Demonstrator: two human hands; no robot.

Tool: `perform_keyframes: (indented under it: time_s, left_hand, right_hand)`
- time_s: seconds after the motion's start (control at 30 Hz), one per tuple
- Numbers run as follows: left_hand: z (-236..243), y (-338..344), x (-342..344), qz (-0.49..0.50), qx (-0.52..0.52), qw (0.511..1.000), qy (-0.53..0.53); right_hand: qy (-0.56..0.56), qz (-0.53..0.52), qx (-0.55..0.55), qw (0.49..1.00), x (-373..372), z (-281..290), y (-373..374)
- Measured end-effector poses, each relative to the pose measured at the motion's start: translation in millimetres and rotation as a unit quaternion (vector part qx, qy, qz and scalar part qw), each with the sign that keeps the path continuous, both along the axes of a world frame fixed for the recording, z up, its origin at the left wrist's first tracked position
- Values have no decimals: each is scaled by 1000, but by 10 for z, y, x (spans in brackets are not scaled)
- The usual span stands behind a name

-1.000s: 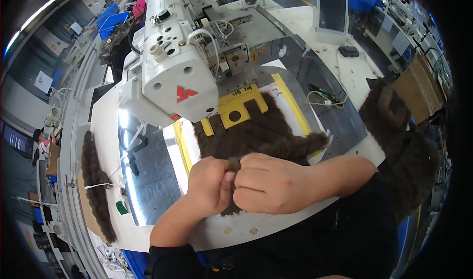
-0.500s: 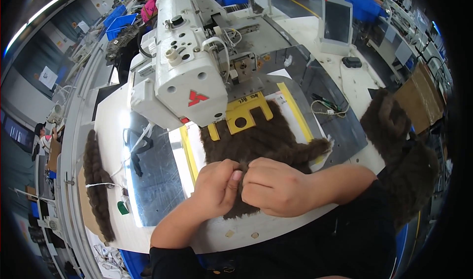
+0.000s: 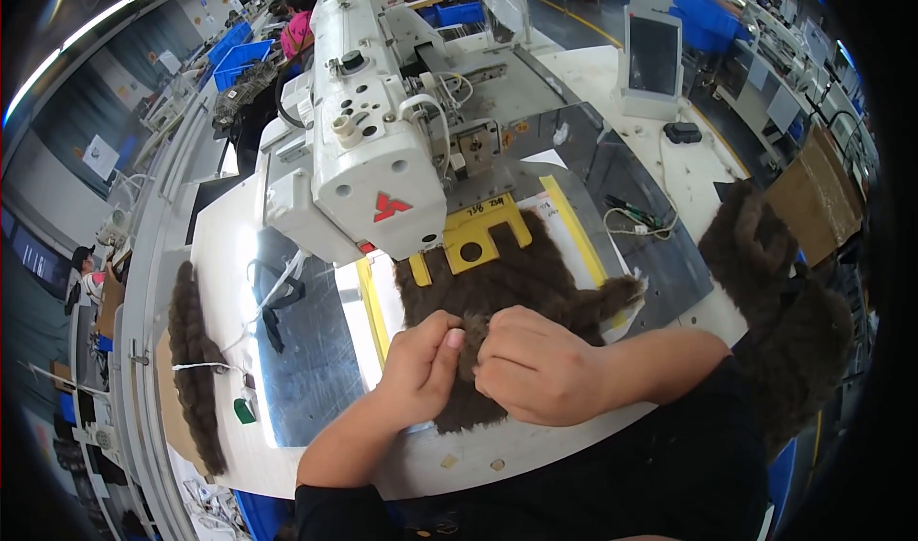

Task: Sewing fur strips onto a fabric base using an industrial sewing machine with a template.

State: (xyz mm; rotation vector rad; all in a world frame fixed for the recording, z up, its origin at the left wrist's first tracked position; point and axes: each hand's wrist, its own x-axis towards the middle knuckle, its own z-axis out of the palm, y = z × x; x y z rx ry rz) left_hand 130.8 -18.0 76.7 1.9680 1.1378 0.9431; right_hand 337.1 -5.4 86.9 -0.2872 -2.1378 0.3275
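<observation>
A piece of dark brown fur fabric point(image 3: 535, 273) lies on the machine bed, its far part under a yellow notched plate point(image 3: 470, 252). Both of my hands are over its near part, knuckles up and close together. My left hand point(image 3: 421, 364) is closed, its thumb pressed against the curled forefinger, pinching the fur. Beside it my right hand point(image 3: 535, 364) makes a fist on the same piece, its fingertips hidden. Between the two a lighter ruffled patch of fur shows. Beyond the hands stands the white sewing machine head point(image 3: 378, 183).
Yellow strips point(image 3: 576, 230) edge the bed on both sides of the fur. A long brown fur strip point(image 3: 194, 369) lies at the left, a green tag point(image 3: 245, 410) near it. More brown fur point(image 3: 794, 340) hangs at the right. Tweezers-like tools point(image 3: 636, 211) and a screen unit point(image 3: 652, 63) are farther back.
My hands have drawn slightly apart, and more ruffled fur shows between them. The whole view has shifted a little downward; the fur and yellow plate otherwise look the same.
</observation>
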Motion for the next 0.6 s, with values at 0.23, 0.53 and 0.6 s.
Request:
perform_keyframes:
  time_s: [0.23,0.53,0.6]
  left_hand:
    - [2,0,17,8,-3,1000,-4]
    - [-100,37,12,-56,-3,998,-36]
    - [-98,16,-15,-42,-29,998,-37]
  right_hand:
    - [4,13,-29,999,-20,-17,3]
    - [-33,50,-49,997,13,37,2]
    - [-30,42,-39,998,13,22,15]
